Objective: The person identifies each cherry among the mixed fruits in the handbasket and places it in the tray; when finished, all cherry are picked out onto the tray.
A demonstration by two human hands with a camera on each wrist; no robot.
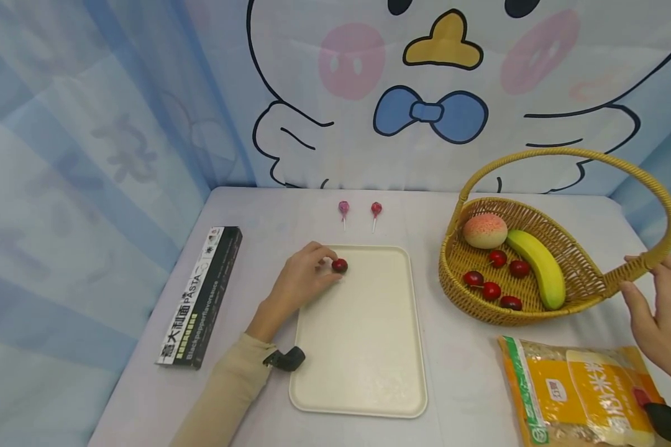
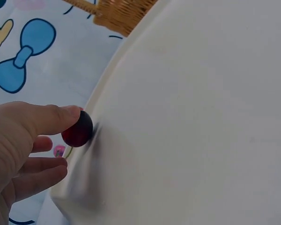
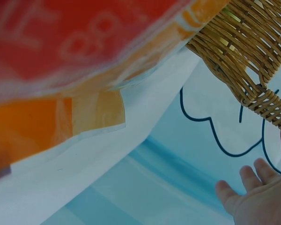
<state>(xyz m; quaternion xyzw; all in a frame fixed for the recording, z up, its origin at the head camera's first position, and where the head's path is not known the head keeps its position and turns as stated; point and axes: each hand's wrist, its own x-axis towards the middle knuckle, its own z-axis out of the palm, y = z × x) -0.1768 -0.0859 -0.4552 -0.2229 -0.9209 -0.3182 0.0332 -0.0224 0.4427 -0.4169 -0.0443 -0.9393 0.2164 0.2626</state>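
Observation:
My left hand [image 1: 331, 264] rests at the far left corner of a cream tray [image 1: 363, 347] and pinches a dark red cherry [image 1: 339, 266]. In the left wrist view the thumb lies over the cherry [image 2: 77, 130], just inside the tray's [image 2: 201, 117] rim, with the other fingers of that hand [image 2: 68, 140] curled below. My right hand [image 1: 643, 276] is open beside the near end of the handle of a wicker basket [image 1: 464, 298]. In the right wrist view its fingers [image 3: 249, 177] are spread just below the basket's [image 3: 243, 51] weave.
The basket holds a peach [image 1: 484, 230], a banana [image 1: 538, 267] and several cherries [image 1: 491, 290]. Two lollipops [image 1: 343, 208] lie beyond the tray. A black pasta box [image 1: 201, 295] lies at the left. An orange rice bag [image 1: 581, 391] sits front right. Printed curtains enclose the table.

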